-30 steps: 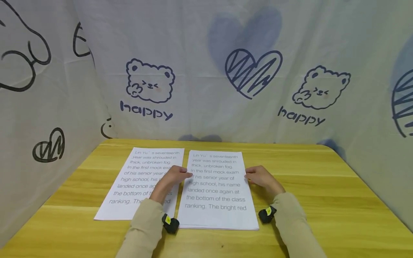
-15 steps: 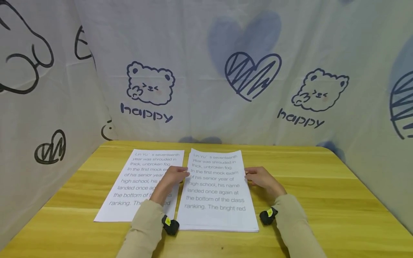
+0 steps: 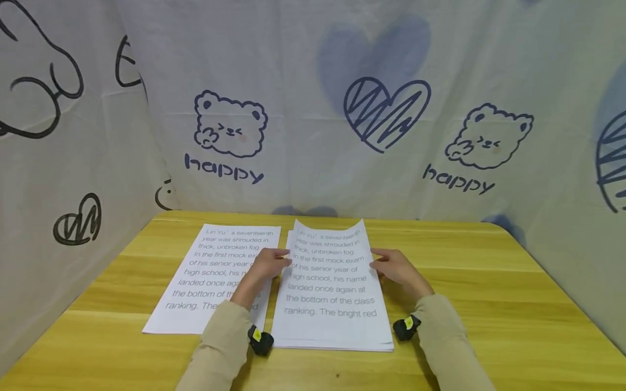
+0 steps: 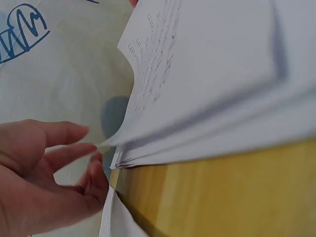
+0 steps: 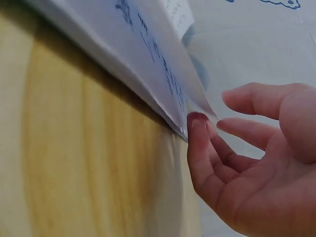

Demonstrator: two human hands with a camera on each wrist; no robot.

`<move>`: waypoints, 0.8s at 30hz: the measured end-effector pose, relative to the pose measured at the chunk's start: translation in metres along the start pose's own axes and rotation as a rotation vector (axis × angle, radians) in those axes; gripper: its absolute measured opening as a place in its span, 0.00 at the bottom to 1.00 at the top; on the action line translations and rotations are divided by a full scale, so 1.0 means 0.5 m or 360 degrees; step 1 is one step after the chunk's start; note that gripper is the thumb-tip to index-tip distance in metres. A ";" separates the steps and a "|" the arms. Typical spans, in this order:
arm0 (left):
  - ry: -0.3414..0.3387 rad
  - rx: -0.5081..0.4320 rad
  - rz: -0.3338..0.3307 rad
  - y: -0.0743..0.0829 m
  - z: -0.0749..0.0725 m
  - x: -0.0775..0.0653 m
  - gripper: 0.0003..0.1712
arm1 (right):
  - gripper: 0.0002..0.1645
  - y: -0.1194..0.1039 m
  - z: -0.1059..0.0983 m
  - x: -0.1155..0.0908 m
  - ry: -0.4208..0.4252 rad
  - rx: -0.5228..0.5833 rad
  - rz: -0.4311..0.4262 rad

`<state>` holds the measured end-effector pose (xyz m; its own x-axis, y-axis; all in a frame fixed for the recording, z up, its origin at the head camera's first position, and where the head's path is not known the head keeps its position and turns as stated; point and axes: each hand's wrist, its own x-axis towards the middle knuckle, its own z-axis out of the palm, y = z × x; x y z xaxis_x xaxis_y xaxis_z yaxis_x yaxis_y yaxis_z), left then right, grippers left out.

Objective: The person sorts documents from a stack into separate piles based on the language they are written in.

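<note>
A printed sheet of paper [image 3: 330, 279] is raised along its far part, its upper corners curling upward, over a stack of printed sheets [image 3: 385, 347]. On its left edge my left hand [image 3: 266, 264] pinches the sheet between fingertips. The right hand [image 3: 397, 269] pinches the opposite edge at about the same height. From the left wrist view, a gap shows between the lifted sheet and the pages below. In the right wrist view the sheet's edge meets the fingertips of the right hand [image 5: 252, 153]; the exact contact is partly hidden.
A second pile of printed paper [image 3: 191, 312] lies just left, partly under my left forearm. The wooden table [image 3: 494, 304] ends at a white curtain [image 3: 303, 179] with drawn bears and hearts. Each wrist carries a small black camera [image 3: 261, 342].
The top sheet has come up off its stack: its far corners now rise and curl, and the pages beneath show at its edges. Both hands stay at the sheet's sides.
</note>
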<state>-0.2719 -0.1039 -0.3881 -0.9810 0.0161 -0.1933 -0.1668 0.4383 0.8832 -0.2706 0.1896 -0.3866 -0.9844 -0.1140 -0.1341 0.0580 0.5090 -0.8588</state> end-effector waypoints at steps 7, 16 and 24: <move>-0.0021 -0.0014 0.0063 0.005 0.007 0.001 0.27 | 0.31 0.003 -0.005 -0.002 0.0076 -0.0010 0.0028; 0.0041 -0.0240 0.0041 -0.001 0.004 0.004 0.28 | 0.30 -0.002 -0.015 -0.002 0.0114 0.0068 0.0041; 0.0009 -0.0534 -0.0020 -0.012 -0.010 0.018 0.27 | 0.30 -0.006 -0.029 -0.007 0.0148 0.0137 0.0097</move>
<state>-0.2802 -0.1109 -0.3927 -0.9791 0.0069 -0.2033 -0.2010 0.1183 0.9724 -0.2700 0.2008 -0.3764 -0.9895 -0.0036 -0.1445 0.1285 0.4367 -0.8904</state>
